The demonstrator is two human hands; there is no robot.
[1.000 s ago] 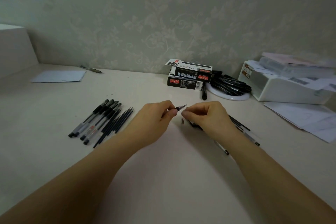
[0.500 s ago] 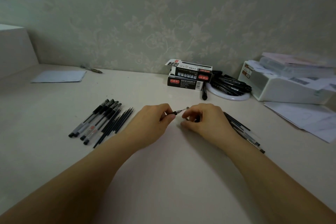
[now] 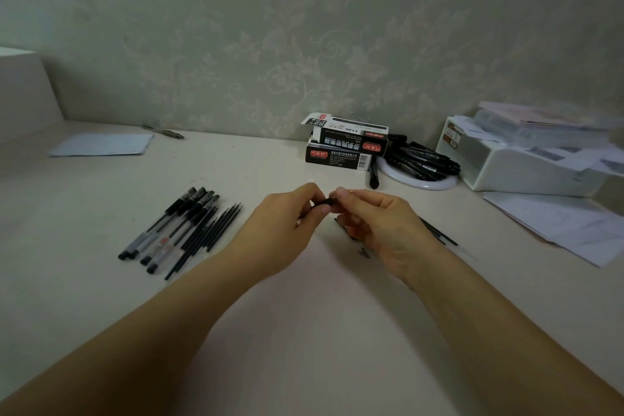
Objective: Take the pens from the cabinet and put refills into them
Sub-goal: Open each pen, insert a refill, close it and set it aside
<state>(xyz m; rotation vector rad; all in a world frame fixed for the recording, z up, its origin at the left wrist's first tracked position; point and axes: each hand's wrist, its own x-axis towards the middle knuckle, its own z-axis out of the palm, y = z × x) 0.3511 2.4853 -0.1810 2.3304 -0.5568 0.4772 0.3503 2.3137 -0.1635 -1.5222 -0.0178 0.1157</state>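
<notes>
My left hand [image 3: 287,230] and my right hand [image 3: 381,223] meet above the middle of the desk, both pinching one dark pen [image 3: 324,203]; only a short black stretch of it shows between the fingertips. Left of my hands lies a row of several capped pens [image 3: 169,230] with several thin dark refills [image 3: 212,230] beside them. A few more refills [image 3: 437,233] stick out from behind my right hand. A small dark piece [image 3: 364,253] lies on the desk under my right wrist.
Two stacked refill boxes [image 3: 344,149] stand at the back, the top one open. A white round dish [image 3: 418,179] heaped with black pens sits to their right, then a white container [image 3: 526,169] and loose papers [image 3: 557,223]. A paper sheet [image 3: 101,145] and a lone pen [image 3: 163,132] lie far left.
My right hand has closed in on the left, and its fingertips now cover the pen's tip that showed between the hands before. The pen's tip no longer shows.
</notes>
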